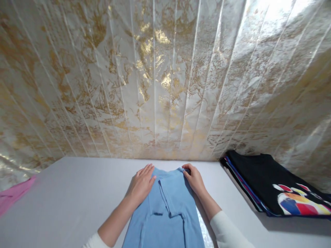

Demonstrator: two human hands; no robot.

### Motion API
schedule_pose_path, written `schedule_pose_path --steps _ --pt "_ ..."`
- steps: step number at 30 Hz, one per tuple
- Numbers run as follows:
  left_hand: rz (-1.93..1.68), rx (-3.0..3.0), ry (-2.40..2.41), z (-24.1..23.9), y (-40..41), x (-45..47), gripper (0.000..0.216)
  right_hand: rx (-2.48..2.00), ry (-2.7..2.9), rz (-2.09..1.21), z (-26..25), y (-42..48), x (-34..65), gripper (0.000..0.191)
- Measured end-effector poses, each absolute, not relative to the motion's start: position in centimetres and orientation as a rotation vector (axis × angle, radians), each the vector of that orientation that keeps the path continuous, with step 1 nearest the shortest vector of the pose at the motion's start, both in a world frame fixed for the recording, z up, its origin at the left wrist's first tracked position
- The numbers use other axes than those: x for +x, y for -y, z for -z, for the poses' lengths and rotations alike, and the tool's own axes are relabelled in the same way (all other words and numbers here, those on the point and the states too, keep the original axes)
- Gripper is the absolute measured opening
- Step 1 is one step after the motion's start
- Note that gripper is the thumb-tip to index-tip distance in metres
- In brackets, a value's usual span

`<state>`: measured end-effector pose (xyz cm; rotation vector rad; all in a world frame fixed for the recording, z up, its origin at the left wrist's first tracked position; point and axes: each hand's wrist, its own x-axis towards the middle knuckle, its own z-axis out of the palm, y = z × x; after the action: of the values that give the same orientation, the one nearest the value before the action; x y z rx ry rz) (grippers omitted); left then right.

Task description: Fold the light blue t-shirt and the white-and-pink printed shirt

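Observation:
A light blue shirt (170,196) lies on the white table in front of me, its side parts and sleeves folded in over its middle. The neckline faces the far edge, and the lower part runs out of view at the bottom. My left hand (142,183) rests flat on the shirt's upper left corner, fingers stretched and close together. At the upper right corner, beside the neckline, my right hand (193,177) has its thumb and fingers closed on the cloth edge. A shiny silvery surface (204,229) shows along the shirt's lower right side, partly under my right forearm.
On the right stands a stack of folded clothes, topped by a black shirt (254,182) with a colourful print. Pink cloth (15,194) lies at the left edge of the white table (72,199). A gold-and-silver patterned covering (160,86) rises behind the table's far edge.

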<state>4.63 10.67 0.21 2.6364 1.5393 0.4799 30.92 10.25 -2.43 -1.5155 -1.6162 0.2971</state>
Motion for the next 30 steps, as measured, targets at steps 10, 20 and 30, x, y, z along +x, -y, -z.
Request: schedule_pose_path --steps 10,20,30 --pt "-0.433 2.708 -1.624 1.7 -12.5 4.1 0.053 -1.447 1.751 -0.389 1.7 -10.3 32.0 0.030" --pt "-0.347 2.765 -1.538 1.1 -11.5 4.8 0.051 -1.535 1.667 -0.316 1.7 -12.1 31.1 0.026" --pt "-0.405 2.774 -1.493 0.4 -10.5 5.9 0.051 -1.546 1.948 -0.140 1.5 -2.4 27.0 0.048"
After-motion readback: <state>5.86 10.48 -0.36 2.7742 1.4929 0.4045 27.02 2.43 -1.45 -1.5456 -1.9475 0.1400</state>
